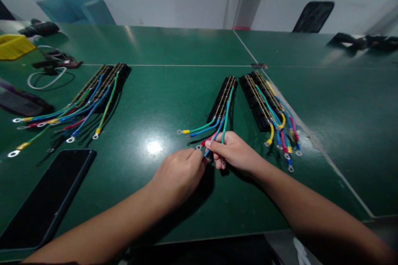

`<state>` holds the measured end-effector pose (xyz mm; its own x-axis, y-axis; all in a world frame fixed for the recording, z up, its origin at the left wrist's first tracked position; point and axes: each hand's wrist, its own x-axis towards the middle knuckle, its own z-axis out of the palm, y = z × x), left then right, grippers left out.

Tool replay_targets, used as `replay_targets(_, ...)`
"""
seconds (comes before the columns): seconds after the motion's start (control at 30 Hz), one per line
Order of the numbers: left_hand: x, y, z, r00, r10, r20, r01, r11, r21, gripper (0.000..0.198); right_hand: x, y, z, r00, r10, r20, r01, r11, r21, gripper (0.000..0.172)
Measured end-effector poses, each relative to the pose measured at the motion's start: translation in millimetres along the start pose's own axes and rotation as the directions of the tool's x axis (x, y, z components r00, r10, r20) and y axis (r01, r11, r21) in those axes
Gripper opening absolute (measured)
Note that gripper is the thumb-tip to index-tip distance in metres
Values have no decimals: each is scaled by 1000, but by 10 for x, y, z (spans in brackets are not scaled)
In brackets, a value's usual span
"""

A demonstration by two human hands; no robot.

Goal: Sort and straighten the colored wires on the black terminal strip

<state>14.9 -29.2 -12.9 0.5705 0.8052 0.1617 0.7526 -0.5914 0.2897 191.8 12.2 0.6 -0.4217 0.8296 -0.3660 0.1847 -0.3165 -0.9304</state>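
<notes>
In the middle of the green table lies a black terminal block [222, 99] with coloured wires fanning toward me. My left hand [183, 172] is closed with its fingertips on a blue wire [218, 130], whose end is hidden in the fist. Just right of it, my right hand [231, 151] pinches the same blue wire between thumb and forefinger. A green wire [227, 112] runs down behind my right fingers. Left of the hands, a green wire with a yellow sleeve and ring lug [183, 131] lies loose, beside a red wire's ring lug [199, 147].
Two wired terminal blocks [259, 101] lie to the right, and another wired pair [108, 83] to the left. A phone [46, 198] rests at the front left. Farther left are a dark bottle-like object [23, 101], a white cable [46, 87] and a yellow bin [14, 47].
</notes>
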Motion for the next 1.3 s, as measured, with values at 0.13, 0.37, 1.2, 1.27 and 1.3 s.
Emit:
replay_targets(0.13, -1, 6, 31, 1000, -18, 13, 18, 1000, 21, 26, 10, 17, -2, 1000, 6, -11, -7, 1000, -23, 28)
replay_targets(0.37, 17, 0, 5, 999, -28, 28, 29, 999, -44, 14, 7, 37, -2, 1000, -17, -10, 17, 999, -40, 24)
replay_targets(1.2, 19, 13, 52, 998, -35, -51, 29, 992, -125, 20, 2, 30, 5, 1000, -4, -16, 4, 999, -49, 24)
replay_targets(1.27, 21, 9, 54, 999, -38, -33, 33, 992, -125, 21, 1, 32, 6, 1000, 11, -19, -12, 999, -46, 24)
replay_targets(1.3, 22, 5, 51, 999, -34, -30, 30, 991, -133, 20, 0, 33, 6, 1000, 14, -18, -14, 999, -41, 24)
